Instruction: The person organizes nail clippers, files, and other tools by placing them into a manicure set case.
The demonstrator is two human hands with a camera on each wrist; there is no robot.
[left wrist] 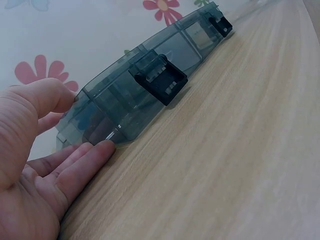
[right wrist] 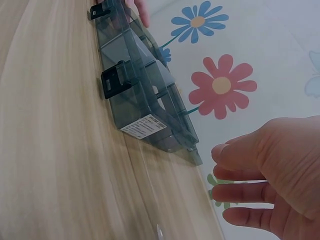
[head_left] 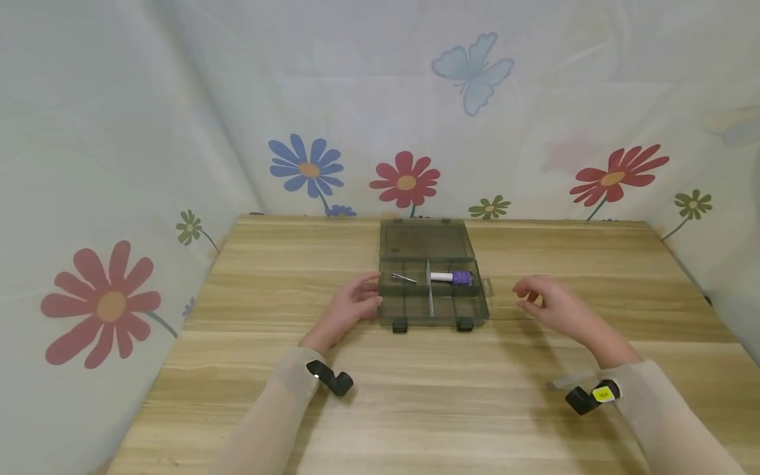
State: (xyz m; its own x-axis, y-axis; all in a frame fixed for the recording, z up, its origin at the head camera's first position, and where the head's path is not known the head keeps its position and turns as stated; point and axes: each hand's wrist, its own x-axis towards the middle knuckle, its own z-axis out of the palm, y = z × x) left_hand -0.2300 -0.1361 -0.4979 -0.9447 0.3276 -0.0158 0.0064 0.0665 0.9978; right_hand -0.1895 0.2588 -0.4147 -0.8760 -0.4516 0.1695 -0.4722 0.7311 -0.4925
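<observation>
Grey box (head_left: 451, 310) — long axis crosswise, latches (head_left: 400, 325) nearest; left hand (head_left: 349, 303), right hand (head_left: 555, 303) — fingers (right wrist: 242, 192) parted.

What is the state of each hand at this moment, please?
Left hand: open, touching the left side of the divided box.
Right hand: open, relaxed, holding nothing.

Two hands (head_left: 349, 305) (head_left: 558, 305), one box (head_left: 423, 239), one bottle (head_left: 454, 278), one tool (head_left: 404, 278)
</observation>
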